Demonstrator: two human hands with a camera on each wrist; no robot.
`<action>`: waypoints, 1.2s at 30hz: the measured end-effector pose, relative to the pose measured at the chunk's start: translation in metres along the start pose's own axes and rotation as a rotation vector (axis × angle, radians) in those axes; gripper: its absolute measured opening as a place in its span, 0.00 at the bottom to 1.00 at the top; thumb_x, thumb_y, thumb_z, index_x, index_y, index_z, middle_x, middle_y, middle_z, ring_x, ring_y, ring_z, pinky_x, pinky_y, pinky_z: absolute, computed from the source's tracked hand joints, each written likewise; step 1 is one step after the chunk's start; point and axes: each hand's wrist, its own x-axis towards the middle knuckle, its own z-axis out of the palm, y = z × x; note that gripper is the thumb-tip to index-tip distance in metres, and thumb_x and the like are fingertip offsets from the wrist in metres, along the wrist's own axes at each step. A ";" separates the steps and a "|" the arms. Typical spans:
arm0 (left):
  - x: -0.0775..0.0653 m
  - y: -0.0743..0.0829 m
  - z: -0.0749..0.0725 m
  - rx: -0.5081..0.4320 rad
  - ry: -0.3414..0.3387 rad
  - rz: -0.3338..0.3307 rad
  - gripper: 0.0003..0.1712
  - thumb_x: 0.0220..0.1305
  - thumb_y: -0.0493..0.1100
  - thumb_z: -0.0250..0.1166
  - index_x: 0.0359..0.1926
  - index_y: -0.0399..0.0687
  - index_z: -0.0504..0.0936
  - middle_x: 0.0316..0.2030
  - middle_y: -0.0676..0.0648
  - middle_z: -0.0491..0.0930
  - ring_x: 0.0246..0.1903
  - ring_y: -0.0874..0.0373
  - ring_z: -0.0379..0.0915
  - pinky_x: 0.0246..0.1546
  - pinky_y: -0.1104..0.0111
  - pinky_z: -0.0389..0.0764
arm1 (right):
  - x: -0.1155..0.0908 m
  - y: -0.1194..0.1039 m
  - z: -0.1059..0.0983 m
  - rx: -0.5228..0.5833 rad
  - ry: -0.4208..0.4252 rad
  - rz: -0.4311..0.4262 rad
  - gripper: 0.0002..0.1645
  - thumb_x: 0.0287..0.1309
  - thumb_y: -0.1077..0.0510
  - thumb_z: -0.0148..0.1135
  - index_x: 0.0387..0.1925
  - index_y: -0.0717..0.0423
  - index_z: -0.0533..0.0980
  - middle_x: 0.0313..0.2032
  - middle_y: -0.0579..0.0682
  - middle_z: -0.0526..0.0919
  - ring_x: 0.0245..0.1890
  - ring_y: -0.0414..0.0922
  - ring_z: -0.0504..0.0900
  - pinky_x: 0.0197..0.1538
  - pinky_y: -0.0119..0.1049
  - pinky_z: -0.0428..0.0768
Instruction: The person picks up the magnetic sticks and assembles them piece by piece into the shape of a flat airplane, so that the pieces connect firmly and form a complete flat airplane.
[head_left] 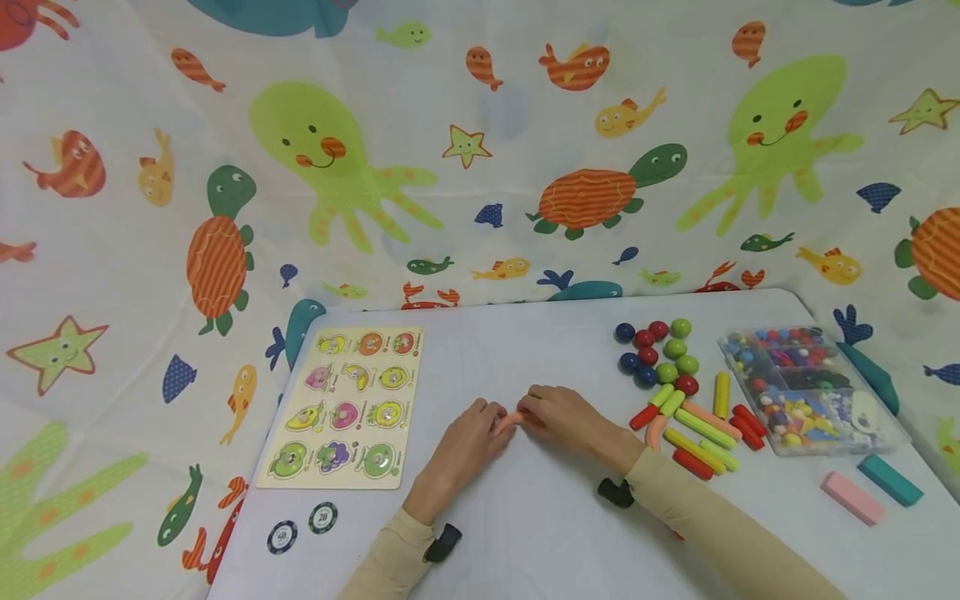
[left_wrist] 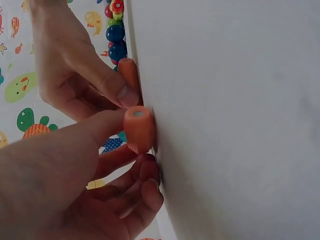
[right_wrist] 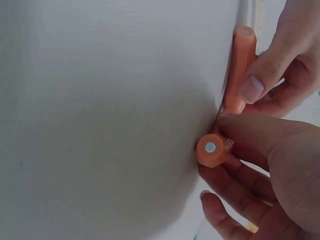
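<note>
In the head view, my left hand and right hand meet over the middle of the white table. Each pinches an orange toy stick between thumb and fingers. The left hand's stick shows its length in the right wrist view. Seen end-on there, the right hand's stick has a pale round disc in its tip. The inner ends lie close together; fingers partly cover where they meet, so I cannot tell whether they touch. Both sticks are low, near the tabletop.
A fruit puzzle board lies left, with two chips below it. Right are coloured balls, loose sticks, a clear bead box, a pink block and a teal block.
</note>
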 end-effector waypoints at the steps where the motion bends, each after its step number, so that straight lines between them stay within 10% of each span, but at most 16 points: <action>1: 0.000 0.000 0.000 0.015 0.008 0.002 0.14 0.68 0.48 0.68 0.46 0.43 0.83 0.30 0.51 0.72 0.24 0.64 0.64 0.25 0.75 0.67 | 0.000 0.000 0.001 0.009 0.007 -0.012 0.11 0.60 0.58 0.72 0.44 0.56 0.85 0.35 0.47 0.83 0.32 0.40 0.80 0.41 0.33 0.83; 18: 0.000 -0.003 -0.002 0.043 0.018 0.016 0.13 0.70 0.48 0.66 0.47 0.44 0.84 0.31 0.52 0.71 0.25 0.63 0.62 0.26 0.73 0.67 | 0.001 -0.009 -0.007 0.121 -0.008 -0.043 0.15 0.63 0.62 0.69 0.51 0.60 0.82 0.43 0.51 0.85 0.43 0.44 0.84 0.51 0.38 0.84; 36: 0.000 -0.009 -0.002 0.036 0.076 -0.064 0.09 0.67 0.41 0.67 0.45 0.41 0.82 0.30 0.49 0.75 0.26 0.60 0.70 0.28 0.70 0.75 | -0.025 0.019 -0.033 0.083 -0.035 0.122 0.18 0.63 0.59 0.69 0.54 0.57 0.82 0.50 0.50 0.85 0.52 0.47 0.84 0.59 0.45 0.82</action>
